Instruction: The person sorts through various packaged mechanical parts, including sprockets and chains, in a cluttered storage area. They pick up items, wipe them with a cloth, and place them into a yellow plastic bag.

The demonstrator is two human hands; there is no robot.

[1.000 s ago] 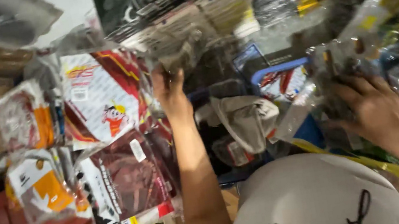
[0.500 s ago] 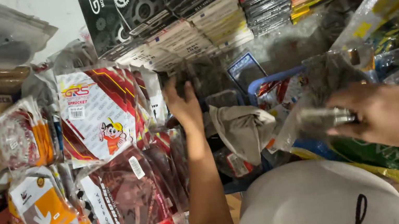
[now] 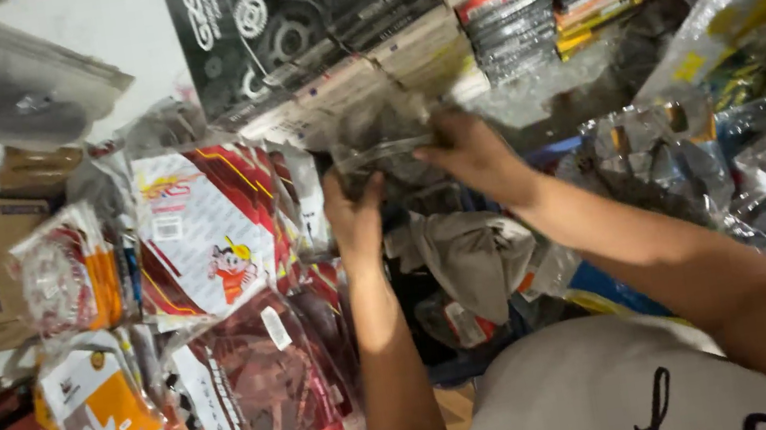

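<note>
Head view: your left hand (image 3: 358, 214) and right hand (image 3: 470, 156) fingers clasp the clear packet (image 3: 382, 139); keep both grips firm and level.

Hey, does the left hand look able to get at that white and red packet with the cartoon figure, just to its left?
Probably yes. The left hand sits right beside the white and red packet, with nothing between them. However, its grip is on the clear plastic bag shared with the right hand, so it would need to let go first.

packaged parts (image 3: 213, 230) crowding left, stacked boxes (image 3: 515, 13) above, narrow gap between
</note>
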